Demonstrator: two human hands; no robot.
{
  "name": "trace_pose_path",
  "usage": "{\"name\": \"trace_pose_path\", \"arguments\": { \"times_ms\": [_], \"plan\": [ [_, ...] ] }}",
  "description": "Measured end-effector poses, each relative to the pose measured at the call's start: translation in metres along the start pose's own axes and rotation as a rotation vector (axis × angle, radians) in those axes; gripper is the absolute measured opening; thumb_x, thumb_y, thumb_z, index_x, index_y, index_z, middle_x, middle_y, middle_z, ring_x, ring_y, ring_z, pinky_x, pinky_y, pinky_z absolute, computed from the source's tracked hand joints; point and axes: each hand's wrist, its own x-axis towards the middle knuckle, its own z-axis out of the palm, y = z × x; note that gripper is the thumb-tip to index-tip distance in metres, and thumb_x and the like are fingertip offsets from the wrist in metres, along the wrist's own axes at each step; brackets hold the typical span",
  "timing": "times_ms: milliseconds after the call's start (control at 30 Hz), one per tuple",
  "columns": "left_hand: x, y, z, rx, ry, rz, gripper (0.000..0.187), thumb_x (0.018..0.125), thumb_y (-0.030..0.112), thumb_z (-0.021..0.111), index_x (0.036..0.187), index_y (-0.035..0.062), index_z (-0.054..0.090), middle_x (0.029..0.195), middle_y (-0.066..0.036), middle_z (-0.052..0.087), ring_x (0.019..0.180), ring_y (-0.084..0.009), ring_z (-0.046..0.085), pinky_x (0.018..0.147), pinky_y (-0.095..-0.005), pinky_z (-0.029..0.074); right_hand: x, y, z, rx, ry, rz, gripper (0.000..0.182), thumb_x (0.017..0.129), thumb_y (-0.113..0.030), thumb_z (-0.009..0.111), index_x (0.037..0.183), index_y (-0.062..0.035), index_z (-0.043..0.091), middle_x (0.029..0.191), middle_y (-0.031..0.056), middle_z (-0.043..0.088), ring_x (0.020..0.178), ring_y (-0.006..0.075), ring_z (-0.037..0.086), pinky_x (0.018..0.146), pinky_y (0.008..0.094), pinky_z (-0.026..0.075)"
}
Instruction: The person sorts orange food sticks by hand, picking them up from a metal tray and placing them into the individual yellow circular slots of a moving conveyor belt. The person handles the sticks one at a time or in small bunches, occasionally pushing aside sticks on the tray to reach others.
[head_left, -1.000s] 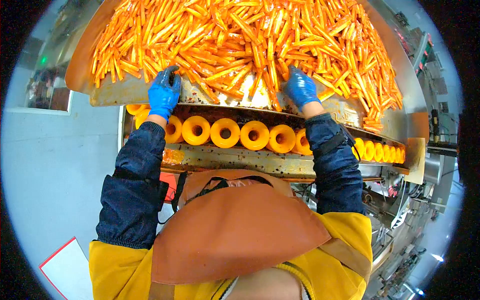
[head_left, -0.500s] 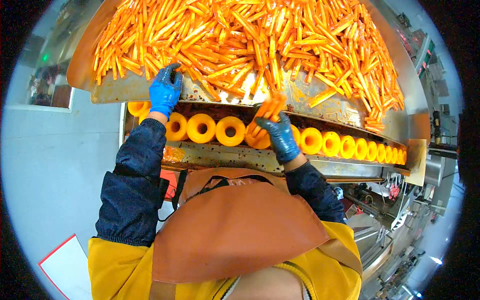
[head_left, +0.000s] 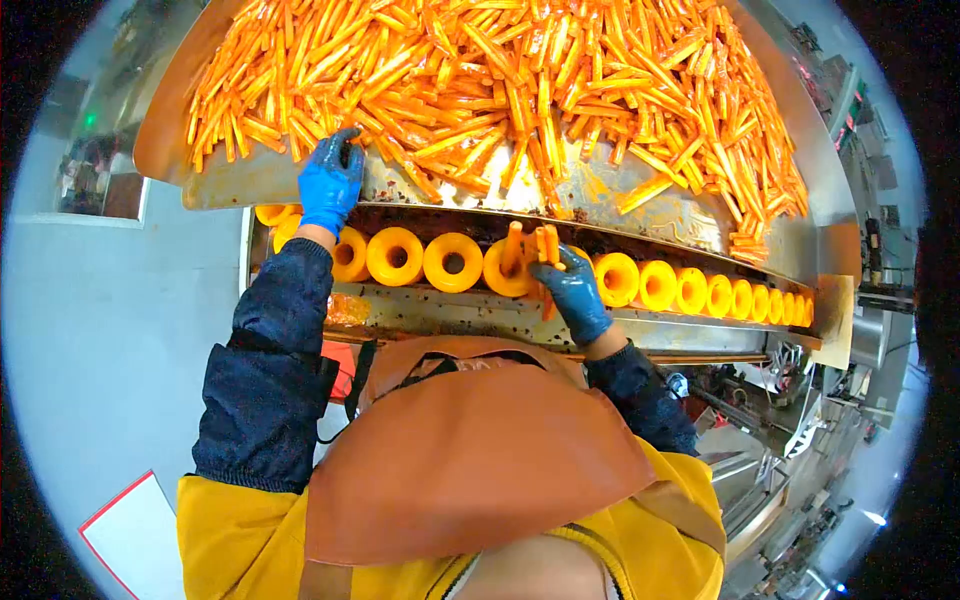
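Observation:
A heap of glossy orange sticks (head_left: 460, 90) lies on the metal tray (head_left: 250, 182). My left hand (head_left: 330, 190), in a blue glove, rests at the tray's front edge with its thumb and finger curled together by the heap. What its fingertips hold, if anything, is hard to make out. In a darker, stained glove, my right hand (head_left: 578, 300) grips a few orange sticks (head_left: 547, 245) over the row of yellow funnel-shaped cups (head_left: 452, 262). Just left of those fingers, another stick (head_left: 513, 250) stands upright in one cup.
The cups run in a curved line along a metal rail below the tray, up to a tan plate (head_left: 836, 322) on the right. Orange scraps (head_left: 346, 309) lie on the ledge by my left sleeve. A brown apron (head_left: 480, 450) covers my front. Machinery stands at right.
My right hand has moved down and slightly right, and a stick now stands in the cup beside it. The row of cups has shifted a little left. My left hand stays put.

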Motion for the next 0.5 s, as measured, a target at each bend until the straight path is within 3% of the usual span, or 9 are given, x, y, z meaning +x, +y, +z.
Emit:
{"name": "trace_pose_path", "arguments": {
  "times_ms": [167,300,367,400,433,500],
  "plan": [
    [0.000,0.000,0.001,0.012,0.012,0.010,0.022,0.082,0.021,0.059,0.104,0.0158,0.062,0.095,-0.012,0.063,0.087,-0.0302,0.062,0.076,-0.0382,0.050,-0.004,0.002,-0.014,-0.160,0.022,-0.029,0.030,0.078,-0.006,0.063,0.108,-0.0024,0.061,0.092,0.0005,0.062,0.081,0.0098,0.056,0.071,0.0249,0.047],
    [0.000,-0.005,0.003,0.040,0.032,0.038,0.022,0.083,0.021,0.059,0.103,0.0161,0.062,0.095,-0.012,0.063,0.088,-0.0301,0.061,0.077,-0.0384,0.049,-0.011,-0.023,-0.003,0.176,0.104,0.000,0.032,0.081,-0.006,0.062,0.112,-0.0032,0.059,0.097,0.0028,0.062,0.085,0.0133,0.058,0.075,0.0270,0.048],
    [0.000,-0.004,0.003,0.015,0.026,0.036,0.022,0.083,0.021,0.059,0.103,0.0161,0.062,0.095,-0.012,0.063,0.087,-0.0304,0.061,0.077,-0.0385,0.049,-0.007,-0.031,0.006,0.313,0.027,-0.150,0.030,0.081,-0.005,0.060,0.111,-0.0017,0.058,0.098,0.0044,0.062,0.087,0.0147,0.058,0.078,0.0281,0.048],
    [0.000,-0.003,0.003,-0.008,0.023,0.031,0.022,0.083,0.022,0.059,0.103,0.0162,0.062,0.094,-0.012,0.063,0.087,-0.0306,0.061,0.077,-0.0386,0.049,-0.004,-0.021,0.009,0.090,0.030,-0.333,0.030,0.081,-0.005,0.059,0.111,-0.0011,0.058,0.099,0.0052,0.062,0.088,0.0146,0.058,0.079,0.0279,0.047],
    [0.000,-0.001,0.002,-0.008,0.023,0.034,0.022,0.083,0.022,0.059,0.103,0.0162,0.062,0.094,-0.012,0.063,0.087,-0.0306,0.061,0.077,-0.0386,0.049,0.006,-0.004,0.000,-0.502,-0.030,-0.716,0.036,0.081,-0.004,0.059,0.116,-0.0005,0.056,0.103,0.0051,0.062,0.088,0.0147,0.058,0.081,0.0276,0.047],
    [0.000,0.001,0.000,-0.024,-0.001,0.001,0.022,0.082,0.022,0.060,0.103,0.0159,0.062,0.094,-0.012,0.063,0.086,-0.0309,0.061,0.076,-0.0389,0.049,0.009,0.011,0.003,-0.236,-0.065,-0.341,0.039,0.081,-0.002,0.057,0.121,-0.0009,0.054,0.104,0.0051,0.062,0.088,0.0150,0.058,0.081,0.0281,0.047]
  ]
}}
